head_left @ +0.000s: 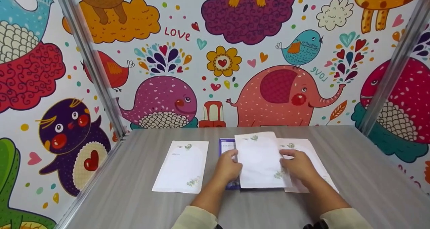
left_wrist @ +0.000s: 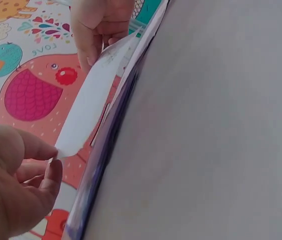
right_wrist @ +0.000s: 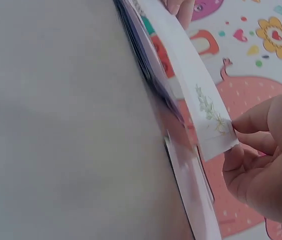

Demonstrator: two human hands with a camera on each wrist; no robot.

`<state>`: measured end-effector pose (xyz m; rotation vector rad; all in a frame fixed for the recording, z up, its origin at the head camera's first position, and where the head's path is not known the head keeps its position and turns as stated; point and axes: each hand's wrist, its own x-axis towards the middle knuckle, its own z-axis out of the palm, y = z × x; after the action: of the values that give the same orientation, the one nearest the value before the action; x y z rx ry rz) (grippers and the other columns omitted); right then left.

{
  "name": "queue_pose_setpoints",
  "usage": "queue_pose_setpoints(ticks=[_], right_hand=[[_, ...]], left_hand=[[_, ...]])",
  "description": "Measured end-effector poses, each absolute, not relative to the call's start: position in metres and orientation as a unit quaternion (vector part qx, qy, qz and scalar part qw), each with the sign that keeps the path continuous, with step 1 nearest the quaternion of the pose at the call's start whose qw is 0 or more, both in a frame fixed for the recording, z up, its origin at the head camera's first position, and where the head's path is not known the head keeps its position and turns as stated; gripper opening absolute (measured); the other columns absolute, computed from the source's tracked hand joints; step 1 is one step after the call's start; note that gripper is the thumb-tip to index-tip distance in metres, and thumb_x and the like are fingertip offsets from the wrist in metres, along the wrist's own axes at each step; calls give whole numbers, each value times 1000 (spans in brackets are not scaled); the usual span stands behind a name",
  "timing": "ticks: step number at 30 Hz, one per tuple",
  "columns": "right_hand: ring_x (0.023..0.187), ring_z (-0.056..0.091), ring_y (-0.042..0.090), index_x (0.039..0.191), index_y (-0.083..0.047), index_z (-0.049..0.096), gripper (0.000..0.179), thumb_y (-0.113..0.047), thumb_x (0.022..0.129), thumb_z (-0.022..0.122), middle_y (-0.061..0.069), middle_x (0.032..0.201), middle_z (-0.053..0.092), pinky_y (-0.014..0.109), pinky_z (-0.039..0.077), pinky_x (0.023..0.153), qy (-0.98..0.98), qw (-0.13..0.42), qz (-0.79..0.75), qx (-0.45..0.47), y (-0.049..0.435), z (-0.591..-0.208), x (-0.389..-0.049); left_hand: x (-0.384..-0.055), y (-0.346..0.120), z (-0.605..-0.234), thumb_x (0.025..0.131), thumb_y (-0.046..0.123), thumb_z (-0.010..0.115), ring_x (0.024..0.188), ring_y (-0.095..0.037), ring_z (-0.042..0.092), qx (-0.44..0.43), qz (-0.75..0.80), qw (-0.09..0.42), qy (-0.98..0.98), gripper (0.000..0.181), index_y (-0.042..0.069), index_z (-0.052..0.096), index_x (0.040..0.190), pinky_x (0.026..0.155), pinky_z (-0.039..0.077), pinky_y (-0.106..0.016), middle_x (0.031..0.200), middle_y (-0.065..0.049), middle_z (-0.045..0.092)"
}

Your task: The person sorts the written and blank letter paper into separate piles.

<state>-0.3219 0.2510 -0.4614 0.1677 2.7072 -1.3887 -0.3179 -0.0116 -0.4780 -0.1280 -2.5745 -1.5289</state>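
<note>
Both hands hold up a white sheet of paper with green floral prints at its corners. The left hand pinches its left edge between thumb and fingers. On the opposite edge, the right hand pinches it likewise. Both wrist views show the sheet raised above what lies beneath, with thumb and fingertips meeting at its edges. Under it lies a blue-purple item, mostly covered, perhaps a pad or booklet. Another floral sheet lies to the right, partly behind the right hand.
A further floral sheet lies flat on the left of the grey wood-grain table. Walls printed with cartoon animals enclose the back and sides, with metal posts at the corners.
</note>
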Motion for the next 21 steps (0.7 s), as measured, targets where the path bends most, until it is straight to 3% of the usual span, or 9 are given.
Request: queue_pose_setpoints(ticks=[5, 11, 14, 17, 21], right_hand=[[146, 51, 48, 157, -10, 53, 54, -26, 106, 61, 26, 164, 45, 58, 52, 114, 887, 44, -454, 69, 283, -461, -313], [141, 49, 46, 161, -12, 48, 62, -34, 106, 64, 28, 166, 38, 39, 62, 93, 875, 61, -468, 105, 320, -461, -304], [145, 46, 49, 162, -11, 46, 64, -36, 106, 64, 29, 167, 37, 49, 60, 105, 871, 61, -475, 112, 335, -462, -302], [151, 40, 50, 162, -9, 45, 63, -34, 107, 63, 28, 167, 37, 62, 45, 120, 862, 62, -489, 118, 349, -464, -301], [151, 42, 48, 162, -7, 44, 66, -36, 106, 64, 27, 167, 40, 64, 36, 126, 851, 69, -505, 127, 363, -467, -302]], left_hand=[[-313, 17, -475, 84, -3, 69, 105, -20, 72, -46, -536, 38, -842, 56, -1, 66, 140, 91, 61, -34, 138, -20, 69], [-307, 52, -477, 81, -7, 68, 93, -12, 68, -63, -562, 34, -824, 57, -2, 68, 138, 80, 58, -25, 126, -18, 72], [-305, 69, -478, 79, -9, 66, 87, -9, 64, -73, -571, 38, -817, 58, -3, 69, 136, 79, 56, -23, 118, -15, 73], [-302, 83, -478, 79, -8, 67, 87, -7, 62, -73, -581, 25, -811, 57, -2, 69, 136, 79, 55, -22, 112, -10, 73], [-300, 96, -479, 81, -8, 71, 90, -9, 61, -72, -596, -3, -800, 58, 0, 68, 138, 76, 56, -24, 108, -7, 72]])
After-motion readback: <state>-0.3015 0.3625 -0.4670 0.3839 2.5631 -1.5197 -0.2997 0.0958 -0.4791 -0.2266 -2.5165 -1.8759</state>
